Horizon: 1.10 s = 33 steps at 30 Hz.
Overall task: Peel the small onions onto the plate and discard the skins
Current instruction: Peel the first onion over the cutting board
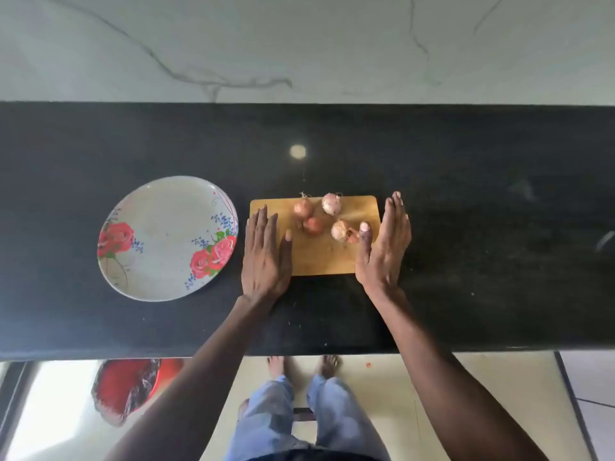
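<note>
The fingers (263, 224) of the left hand (266, 257) are straight and held close together, lying flat over the left edge of a small wooden cutting board (319, 257), palm down, holding nothing. The right hand (386, 247) stands on its edge at the board's right side, fingers straight and pointing away from the person, thumb stretched inward so that its tip sits just beside the nearest onion; it grips nothing either.

Between the two hands, on the far half of the board, lie four small onions, all with their skins on: a brownish one (303, 207) at the far left, a pale pinkish one (331, 203) at the far edge, a reddish one (313, 226) nearer the middle, and a light one (341, 230) close to the right thumb.

Left of the board, near it but apart, a round plate (159, 241) with red roses painted on it rests on the black tabletop (482, 261). Below the tabletop's near edge show the person's jeans and bare feet on a pale floor, and a red bag (129, 387) to the left.
</note>
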Each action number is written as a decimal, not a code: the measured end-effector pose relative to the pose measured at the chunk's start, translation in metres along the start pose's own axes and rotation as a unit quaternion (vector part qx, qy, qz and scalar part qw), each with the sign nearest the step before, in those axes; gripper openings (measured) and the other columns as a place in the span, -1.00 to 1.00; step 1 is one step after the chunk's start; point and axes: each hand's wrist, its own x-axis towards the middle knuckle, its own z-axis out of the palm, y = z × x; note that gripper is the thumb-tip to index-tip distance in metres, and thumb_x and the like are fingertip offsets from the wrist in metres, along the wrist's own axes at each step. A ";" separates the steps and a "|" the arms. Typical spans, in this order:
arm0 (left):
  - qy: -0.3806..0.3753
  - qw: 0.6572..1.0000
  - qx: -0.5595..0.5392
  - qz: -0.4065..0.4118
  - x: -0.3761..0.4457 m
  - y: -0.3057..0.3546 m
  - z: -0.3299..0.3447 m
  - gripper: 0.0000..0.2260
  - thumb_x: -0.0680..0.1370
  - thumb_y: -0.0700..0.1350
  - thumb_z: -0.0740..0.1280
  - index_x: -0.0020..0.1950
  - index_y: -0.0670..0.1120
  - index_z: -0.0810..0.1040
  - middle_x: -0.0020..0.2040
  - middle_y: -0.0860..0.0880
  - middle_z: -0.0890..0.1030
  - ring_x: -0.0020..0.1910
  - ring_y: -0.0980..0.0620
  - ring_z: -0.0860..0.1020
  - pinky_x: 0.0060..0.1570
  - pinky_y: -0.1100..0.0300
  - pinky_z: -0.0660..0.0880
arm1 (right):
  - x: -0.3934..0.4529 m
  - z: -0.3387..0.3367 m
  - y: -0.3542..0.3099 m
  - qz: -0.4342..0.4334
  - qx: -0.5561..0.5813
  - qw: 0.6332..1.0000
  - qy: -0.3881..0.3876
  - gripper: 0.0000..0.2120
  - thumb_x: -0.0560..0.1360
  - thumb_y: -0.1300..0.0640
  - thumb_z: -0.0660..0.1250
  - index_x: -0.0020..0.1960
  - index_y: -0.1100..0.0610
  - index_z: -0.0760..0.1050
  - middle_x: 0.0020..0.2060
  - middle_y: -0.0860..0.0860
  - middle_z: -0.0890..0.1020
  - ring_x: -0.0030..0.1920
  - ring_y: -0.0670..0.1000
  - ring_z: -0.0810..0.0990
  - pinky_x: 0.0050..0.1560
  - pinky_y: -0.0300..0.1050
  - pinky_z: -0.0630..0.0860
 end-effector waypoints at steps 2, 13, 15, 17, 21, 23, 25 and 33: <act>0.025 0.999 0.018 0.013 0.002 -0.005 0.005 -0.49 0.70 0.08 0.08 0.54 -0.22 0.34 0.61 -0.18 0.19 0.62 -0.11 0.07 0.60 0.07 -0.08 | -0.002 0.005 0.006 -0.003 0.011 1.000 0.016 -0.43 0.70 -0.08 0.02 0.49 0.34 0.30 0.49 0.24 0.35 0.49 0.19 0.34 0.44 0.22 0.29; 0.042 0.990 0.101 0.095 -0.004 -0.015 0.022 -0.42 0.70 0.13 0.08 0.53 -0.28 0.30 0.58 -0.27 0.22 0.61 -0.19 0.11 0.59 -0.06 0.05 | -0.012 0.021 0.021 -0.122 -0.050 0.991 -0.009 -0.54 0.65 0.00 0.16 0.35 0.34 0.45 0.33 0.22 0.54 0.31 0.22 0.51 0.42 0.14 0.32; 0.048 0.987 0.106 0.108 -0.003 -0.017 0.024 -0.45 0.70 0.11 0.09 0.53 -0.28 0.31 0.58 -0.27 0.23 0.61 -0.19 0.11 0.59 -0.05 0.04 | -0.012 0.021 0.021 -0.125 -0.045 0.991 -0.009 -0.53 0.64 -0.04 0.17 0.31 0.32 0.47 0.27 0.20 0.57 0.26 0.21 0.53 0.37 0.13 0.35; 0.057 0.986 0.107 0.118 -0.003 -0.020 0.026 -0.48 0.71 0.09 0.10 0.51 -0.27 0.32 0.58 -0.26 0.25 0.60 -0.19 0.12 0.58 -0.04 0.04 | -0.012 0.021 0.021 -0.128 -0.028 0.991 -0.015 -0.55 0.62 -0.09 0.20 0.23 0.28 0.49 0.15 0.16 0.62 0.17 0.18 0.56 0.29 0.10 0.38; 0.057 0.983 0.126 0.122 0.001 -0.024 0.029 -0.54 0.71 0.05 0.10 0.45 -0.26 0.39 0.53 -0.28 0.33 0.57 -0.21 0.21 0.56 -0.02 0.08 | -0.012 0.020 0.020 -0.131 0.005 0.990 -0.048 -0.64 0.53 -0.02 0.34 0.16 0.23 0.52 -0.03 0.08 0.65 0.01 0.13 0.59 0.17 0.08 0.45; 0.051 0.981 0.148 0.115 -0.002 -0.022 0.028 -0.58 0.69 0.03 0.10 0.34 -0.26 0.45 0.40 -0.29 0.47 0.45 -0.24 0.35 0.46 -0.03 0.19 | -0.014 0.017 0.018 -0.121 -0.011 0.989 -0.085 -0.70 0.51 0.04 0.38 0.16 0.19 0.52 0.01 0.08 0.66 0.04 0.14 0.60 0.15 0.04 0.43; 0.038 0.982 0.159 0.100 -0.006 -0.016 0.025 -0.67 0.69 -0.01 0.12 0.21 -0.24 0.48 0.27 -0.27 0.55 0.32 -0.25 0.43 0.32 -0.03 0.27 | -0.012 0.016 0.018 -0.104 -0.027 0.986 -0.130 -0.74 0.51 0.06 0.38 0.15 0.15 0.50 0.04 0.08 0.65 0.07 0.17 0.59 0.07 0.02 0.45; 0.011 0.987 0.135 0.081 -0.020 -0.008 0.012 -0.72 0.68 -0.01 0.12 0.20 -0.15 0.51 0.26 -0.23 0.56 0.28 -0.23 0.47 0.16 -0.07 0.41 | -0.024 0.003 0.012 -0.043 0.051 0.989 -0.134 -0.66 0.55 0.16 0.40 0.31 0.17 0.50 0.17 0.11 0.63 0.12 0.10 0.61 -0.08 -0.18 0.40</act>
